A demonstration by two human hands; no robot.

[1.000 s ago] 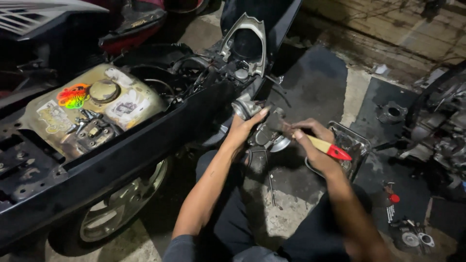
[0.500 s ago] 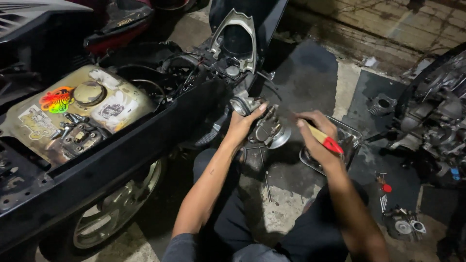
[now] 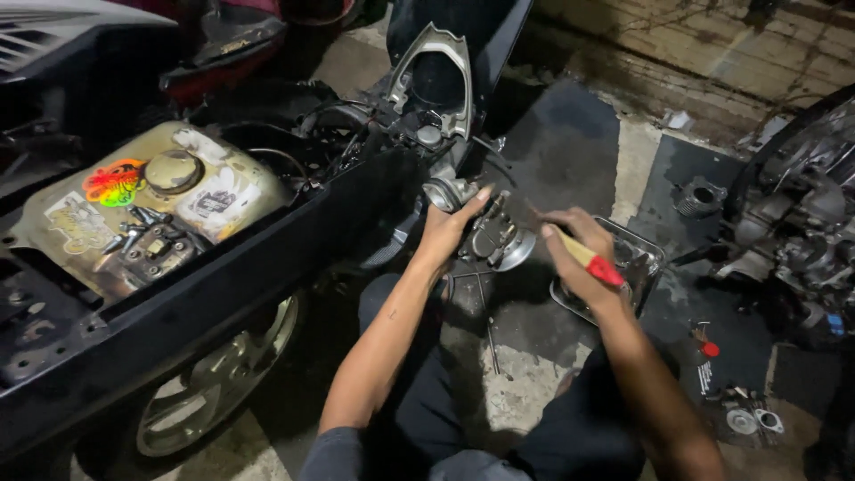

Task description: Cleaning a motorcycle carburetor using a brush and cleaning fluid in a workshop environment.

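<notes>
Grimy cast metal is what the left hand (image 3: 450, 233) is closed around: a carburetor (image 3: 485, 233) hanging just off the scooter's black side panel (image 3: 205, 294), with the thumb lying up over its round mouth at about eleven o'clock from the knuckles. The right hand (image 3: 574, 254) is wrapped shut around a screwdriver with a yellow and red handle (image 3: 592, 260). Half a second ago that handle sat lower and pointed more steeply down; now the red butt pokes out toward four o'clock and the shaft reaches in toward the carburetor at about ten o'clock, though the tip is blurred and I cannot tell whether it is seated on anything. The left hand has barely shifted, so the part stays steadied where it was, and the tool looks freshly lined up on it. Behind the right wrist, at three o'clock from the carburetor, a shallow metal tray (image 3: 646, 258) rests on the stained concrete floor (image 3: 525, 392). At nine o'clock the yellowed fuel tank (image 3: 223, 191) lies exposed under the removed seat, and a stripped engine (image 3: 793, 232) stands well apart at the far right.
</notes>
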